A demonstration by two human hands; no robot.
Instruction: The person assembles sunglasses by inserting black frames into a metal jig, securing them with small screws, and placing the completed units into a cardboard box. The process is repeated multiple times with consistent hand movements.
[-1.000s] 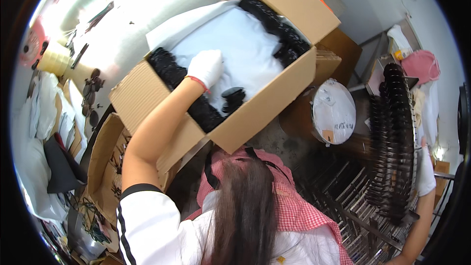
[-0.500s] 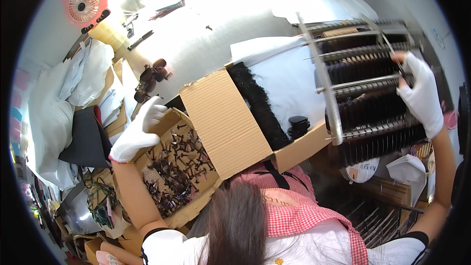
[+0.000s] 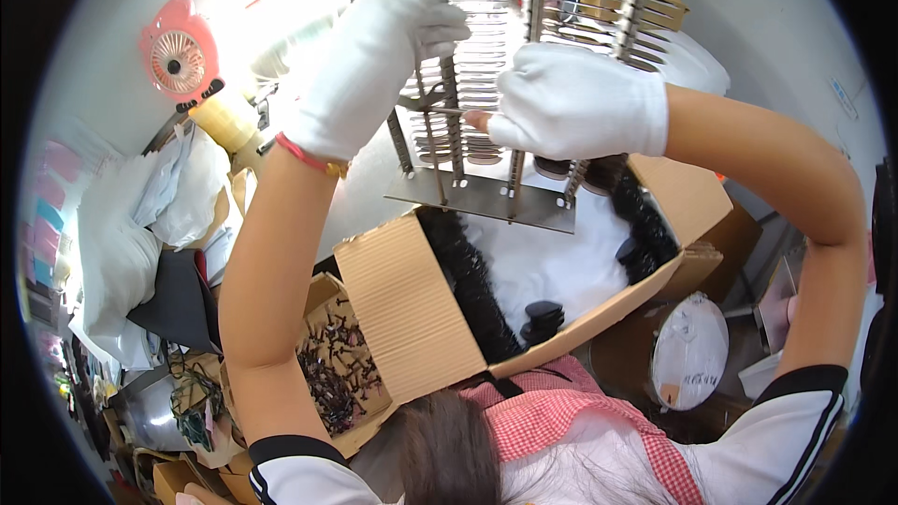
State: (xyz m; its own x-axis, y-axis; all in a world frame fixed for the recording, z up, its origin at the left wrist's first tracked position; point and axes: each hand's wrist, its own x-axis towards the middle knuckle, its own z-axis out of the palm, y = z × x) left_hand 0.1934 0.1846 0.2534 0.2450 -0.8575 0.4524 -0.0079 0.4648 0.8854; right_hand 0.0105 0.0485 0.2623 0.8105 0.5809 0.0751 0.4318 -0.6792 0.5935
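A metal rack (image 3: pixel 486 201) with slotted bars stands tilted up over the far side of an open cardboard box (image 3: pixel 402 304). Rows of thin, dark, lens-like pieces (image 3: pixel 477 65) fill its slots, seen edge-on. My left hand (image 3: pixel 374 61), in a white glove with bare fingertips, closes on the rack's left bars. Gloved too, my right hand (image 3: pixel 580 103) is curled round a thin rod at the rack's middle, its thumb along the rod. White lining shows inside the box, with black lens-like pieces (image 3: pixel 458 271) packed along its sides and a small loose stack (image 3: pixel 541 323) near the front.
Left of the box, a cardboard tray (image 3: pixel 341 360) holds many small dark pieces. A pink fan (image 3: pixel 180 56) and a yellow roll (image 3: pixel 224 122) stand at the back left, beside white plastic bags (image 3: pixel 112 252). A round container with a white top (image 3: pixel 689 351) sits at the right.
The rack has come from the right to above the box and is tipped up. My left hand has left the tray's edge and joined my right on the rack. The view has shifted.
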